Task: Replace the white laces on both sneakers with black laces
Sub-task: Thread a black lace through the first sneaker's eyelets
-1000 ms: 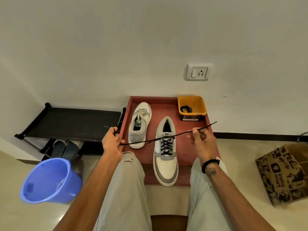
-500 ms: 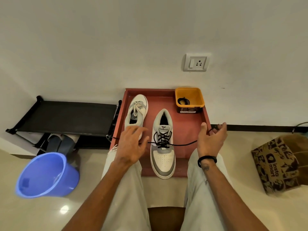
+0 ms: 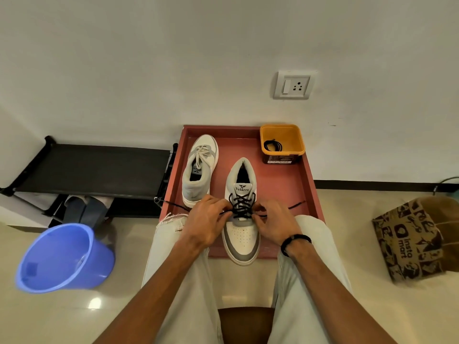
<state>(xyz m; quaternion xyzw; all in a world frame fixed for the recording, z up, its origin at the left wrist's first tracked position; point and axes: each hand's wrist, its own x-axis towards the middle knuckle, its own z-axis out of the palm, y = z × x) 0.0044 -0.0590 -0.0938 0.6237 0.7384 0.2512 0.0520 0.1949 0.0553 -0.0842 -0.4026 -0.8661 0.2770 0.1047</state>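
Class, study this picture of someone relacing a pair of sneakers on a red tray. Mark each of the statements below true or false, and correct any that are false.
1. The grey-and-white sneaker with black laces lies on the red rectangular tray. True.
2. The other grey-and-white sneaker already has black laces. False: its laces are white.
3. The orange square plastic tub holds a coiled black lace. True.
4. The blue plastic bucket stands on the tray. False: it is on the floor, left of the person's legs.
5. The left hand and right hand are both at the black-laced sneaker. True.
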